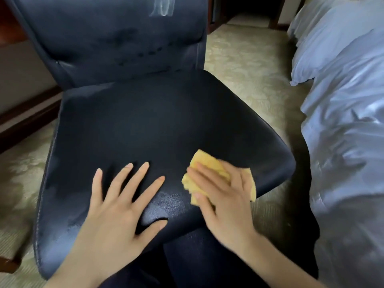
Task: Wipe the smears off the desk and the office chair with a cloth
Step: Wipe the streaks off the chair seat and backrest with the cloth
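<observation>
A dark blue office chair (pixel 145 125) fills the middle of the view, its seat facing me. My left hand (pixel 116 206) lies flat on the seat's front edge with fingers spread. My right hand (pixel 224 200) presses a folded yellow cloth (pixel 209 165) onto the front right part of the seat, fingers straight over it. A whitish smear (pixel 162 7) streaks the top of the chair's backrest. Pale dull patches show on the seat's front and left edge (pixel 62 204). The desk is not clearly in view.
A bed with pale blue bedding (pixel 345 125) runs along the right, close to the chair. Patterned beige carpet (pixel 245 65) covers the floor. Dark wooden furniture (pixel 25 115) stands at the left. My dark-clad legs (pixel 197 262) are under the seat's front edge.
</observation>
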`<state>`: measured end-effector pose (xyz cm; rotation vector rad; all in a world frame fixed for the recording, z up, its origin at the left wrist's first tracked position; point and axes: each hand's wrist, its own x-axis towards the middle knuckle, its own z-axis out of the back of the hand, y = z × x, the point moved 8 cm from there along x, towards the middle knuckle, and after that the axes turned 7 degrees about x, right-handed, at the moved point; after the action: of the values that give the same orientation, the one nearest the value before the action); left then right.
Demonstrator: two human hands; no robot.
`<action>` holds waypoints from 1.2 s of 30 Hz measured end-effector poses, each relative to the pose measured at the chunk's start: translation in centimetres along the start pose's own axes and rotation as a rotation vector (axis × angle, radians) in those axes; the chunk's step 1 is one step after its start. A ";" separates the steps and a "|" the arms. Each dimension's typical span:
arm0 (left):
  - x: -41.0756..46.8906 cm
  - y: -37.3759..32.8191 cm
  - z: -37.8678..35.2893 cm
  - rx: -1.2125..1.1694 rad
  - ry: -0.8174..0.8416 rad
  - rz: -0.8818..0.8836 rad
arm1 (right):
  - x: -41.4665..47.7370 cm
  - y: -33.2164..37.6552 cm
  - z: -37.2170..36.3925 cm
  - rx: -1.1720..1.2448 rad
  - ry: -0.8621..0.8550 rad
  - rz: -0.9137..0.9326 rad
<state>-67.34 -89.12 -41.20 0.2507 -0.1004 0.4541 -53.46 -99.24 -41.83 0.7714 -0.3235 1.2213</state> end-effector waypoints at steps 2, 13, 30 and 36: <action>-0.2 0.0 -0.2 -0.011 0.012 -0.016 | -2.0 0.6 0.0 0.045 -0.048 0.162; 1.3 -2.1 0.6 -0.057 0.054 0.031 | 2.4 -9.4 3.9 0.099 -0.154 -0.019; 0.3 0.4 0.8 -0.074 0.042 0.030 | 6.9 -17.3 1.8 0.169 -0.209 -0.697; 0.6 -0.8 0.1 -0.161 -0.041 0.071 | 0.9 -10.0 1.7 0.500 -0.203 -0.524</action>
<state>-66.46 -89.59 -41.19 0.0984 -0.1859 0.5091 -43.59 -101.06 -43.65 1.3221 0.0340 0.7262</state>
